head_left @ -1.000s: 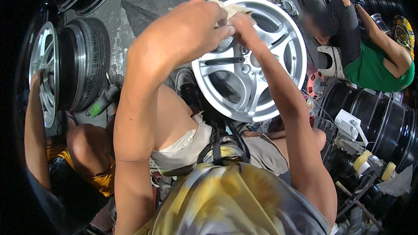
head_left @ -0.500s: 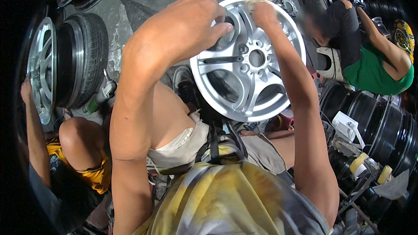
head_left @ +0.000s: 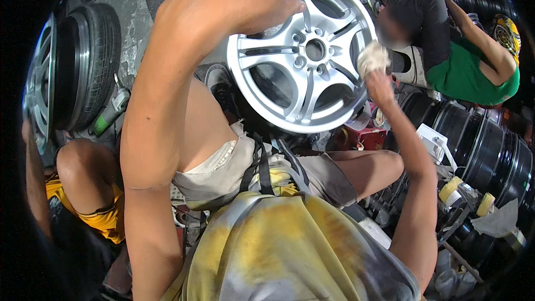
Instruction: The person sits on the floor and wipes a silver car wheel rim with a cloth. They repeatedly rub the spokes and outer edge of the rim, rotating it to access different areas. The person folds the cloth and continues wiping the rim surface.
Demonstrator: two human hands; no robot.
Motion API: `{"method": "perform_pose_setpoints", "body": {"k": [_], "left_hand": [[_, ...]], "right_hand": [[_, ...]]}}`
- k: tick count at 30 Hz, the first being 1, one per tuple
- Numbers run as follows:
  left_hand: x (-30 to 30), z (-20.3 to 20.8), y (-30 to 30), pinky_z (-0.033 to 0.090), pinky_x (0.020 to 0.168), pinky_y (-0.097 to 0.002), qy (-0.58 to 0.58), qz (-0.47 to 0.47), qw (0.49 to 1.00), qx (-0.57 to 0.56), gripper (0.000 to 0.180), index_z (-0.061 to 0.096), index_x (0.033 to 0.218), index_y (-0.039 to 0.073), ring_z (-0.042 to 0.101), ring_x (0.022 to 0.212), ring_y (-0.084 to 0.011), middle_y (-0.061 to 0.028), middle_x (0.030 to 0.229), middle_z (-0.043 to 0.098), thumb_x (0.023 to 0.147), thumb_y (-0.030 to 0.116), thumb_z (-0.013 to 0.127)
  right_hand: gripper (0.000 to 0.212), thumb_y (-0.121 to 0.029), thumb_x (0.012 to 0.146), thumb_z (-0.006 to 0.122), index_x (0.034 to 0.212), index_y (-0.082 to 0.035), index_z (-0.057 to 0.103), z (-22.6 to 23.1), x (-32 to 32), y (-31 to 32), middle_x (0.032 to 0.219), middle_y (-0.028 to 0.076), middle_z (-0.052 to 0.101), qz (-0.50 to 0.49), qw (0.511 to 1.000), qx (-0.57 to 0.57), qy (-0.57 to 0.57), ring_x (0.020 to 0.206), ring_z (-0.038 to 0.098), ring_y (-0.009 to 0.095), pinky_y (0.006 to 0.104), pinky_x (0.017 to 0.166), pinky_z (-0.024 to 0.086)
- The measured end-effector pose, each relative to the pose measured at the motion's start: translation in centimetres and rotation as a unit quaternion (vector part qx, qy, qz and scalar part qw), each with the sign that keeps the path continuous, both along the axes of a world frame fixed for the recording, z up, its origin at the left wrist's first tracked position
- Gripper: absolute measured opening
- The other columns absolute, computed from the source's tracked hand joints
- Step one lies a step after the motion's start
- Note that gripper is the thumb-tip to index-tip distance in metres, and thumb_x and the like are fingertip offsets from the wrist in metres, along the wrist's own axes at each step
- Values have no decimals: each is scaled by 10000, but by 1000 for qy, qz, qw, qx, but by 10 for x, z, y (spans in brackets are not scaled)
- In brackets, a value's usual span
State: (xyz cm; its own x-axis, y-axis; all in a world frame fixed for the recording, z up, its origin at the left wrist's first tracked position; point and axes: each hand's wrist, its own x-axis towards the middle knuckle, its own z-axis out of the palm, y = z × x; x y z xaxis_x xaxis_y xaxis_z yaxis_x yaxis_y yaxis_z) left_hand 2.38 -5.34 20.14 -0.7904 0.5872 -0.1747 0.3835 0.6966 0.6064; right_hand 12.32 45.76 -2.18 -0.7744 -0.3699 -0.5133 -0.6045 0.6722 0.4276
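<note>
A silver alloy wheel rim (head_left: pixel 305 83), with split spokes and a round centre hole, is tilted in front of my knees. My left hand (head_left: pixel 259 3) is curled at its upper left edge, thumb beside a spoke. The hand hides that part of the edge, and some of its fingers are out of sight. In my right hand (head_left: pixel 380 87) is a bunched off-white rag (head_left: pixel 373 59), at the rim's right outer edge.
At the left, a person in yellow shorts (head_left: pixel 106 220) sits by another rim (head_left: pixel 38 86) and a tyre (head_left: pixel 100 61); a power tool (head_left: pixel 114 106) lies nearby. A person in green (head_left: pixel 465 72) crouches at right, above stacked black rims (head_left: pixel 490 150). A red box (head_left: pixel 365 136) stands beside my knee.
My right hand has moved the rag from the rim's top down to its right edge. The rim and my left hand appear higher and further left in view.
</note>
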Motion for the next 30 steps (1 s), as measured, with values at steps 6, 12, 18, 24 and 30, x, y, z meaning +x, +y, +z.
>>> {"method": "perform_pose_setpoints", "body": {"k": [6, 12, 18, 24, 30], "left_hand": [[-2, 3, 2, 535, 862, -465, -16, -19, 1000, 14, 325, 747, 1044, 18, 686, 961, -422, -266, 952, 716, 982, 300, 599], [-1, -41, 21, 585, 774, -422, 85, 12, 995, -41, 350, 757, 1120, 19, 742, 830, -352, -235, 953, 745, 970, 319, 657], [16, -55, 60, 585, 837, -439, -38, -130, 987, -86, 373, 751, 1162, 54, 746, 916, -353, -211, 1035, 756, 960, 357, 672], [69, -59, 101, 522, 969, -444, -195, -342, 917, -70, 575, 618, 1295, -34, 683, 1104, -381, -267, 1158, 697, 974, 441, 654], [55, -148, 109, 519, 993, -449, 20, -221, 939, -262, 683, 616, 1209, -121, 658, 1098, -363, -215, 1139, 675, 873, 456, 765]], "right_hand": [[252, -215, 900, 621, 1097, -80, 702, -25, 127, -87, 1149, 174, 604, -127, 991, 39, -26, 1042, 610, 317, 439, 803, 517], [219, -137, 943, 525, 970, 18, 678, 53, 129, -252, 1055, 191, 671, -347, 841, -389, -142, 950, 648, 367, 447, 926, 493], [312, -85, 909, 492, 1087, 70, 697, 113, 121, -210, 1181, 140, 626, -409, 577, -676, -205, 1054, 608, 235, 324, 905, 480], [367, -109, 967, 458, 1202, 80, 667, 145, 95, -166, 1010, 104, 706, -473, 356, -805, -30, 926, 657, 121, 244, 823, 517], [291, -111, 939, 566, 1173, 11, 689, 21, -12, -143, 1174, 170, 681, -266, 693, -623, 247, 1061, 657, 344, 406, 973, 494]]}}
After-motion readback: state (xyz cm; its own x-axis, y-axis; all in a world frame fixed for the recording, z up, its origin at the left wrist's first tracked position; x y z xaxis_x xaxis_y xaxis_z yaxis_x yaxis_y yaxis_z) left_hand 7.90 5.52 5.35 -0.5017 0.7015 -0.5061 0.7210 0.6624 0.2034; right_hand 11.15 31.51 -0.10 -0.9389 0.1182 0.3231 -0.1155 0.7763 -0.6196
